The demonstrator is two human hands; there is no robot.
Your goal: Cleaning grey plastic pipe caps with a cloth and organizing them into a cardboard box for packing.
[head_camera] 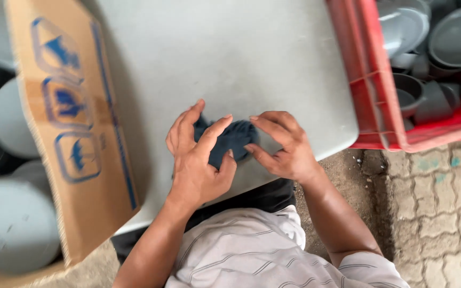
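Head view: a dark blue-grey rounded plastic fitting (230,140) sits on the pale grey table (230,53), pinched between both hands. The left hand (198,160) clasps it from seven o'clock, the right hand (283,146) from three o'clock, fingertips pressing its top edge.

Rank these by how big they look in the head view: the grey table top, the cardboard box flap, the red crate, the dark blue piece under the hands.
1. grey table top
2. cardboard box flap, though nearness to the camera may enlarge it
3. red crate, partly cut off by the frame, so unsure against the flap
4. dark blue piece, plainly smallest
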